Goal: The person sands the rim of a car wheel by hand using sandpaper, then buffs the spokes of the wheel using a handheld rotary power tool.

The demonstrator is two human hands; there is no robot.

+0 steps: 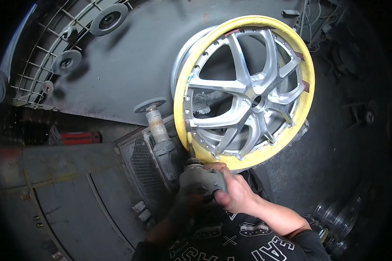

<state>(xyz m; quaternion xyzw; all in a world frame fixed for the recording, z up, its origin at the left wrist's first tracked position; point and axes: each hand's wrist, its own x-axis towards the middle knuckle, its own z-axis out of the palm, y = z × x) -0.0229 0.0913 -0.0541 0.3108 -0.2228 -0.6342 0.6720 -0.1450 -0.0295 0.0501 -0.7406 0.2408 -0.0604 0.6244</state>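
Observation:
A multi-spoke alloy wheel (255, 89) stands tilted, its outer lip covered in yellow tape (309, 56). My right hand (237, 191) wraps around the grey body of a die grinder (200, 179), the thumb across its near end. In deep shadow, my left hand (194, 198) is closed around the lower left of the same tool; its fingers show only dimly. The grinder's slim bit (189, 135) points away from me and lies at the left inner edge of the rim, by a spoke's end. Whether it touches the metal I cannot tell.
Left of the wheel, another dusty power tool (161, 141) stands with a disc on top. Grinding discs (66, 62) hang on a wire rack (39, 56) at upper left. Cables (311, 26) run at upper right; shiny round metal parts (337, 217) lie at lower right.

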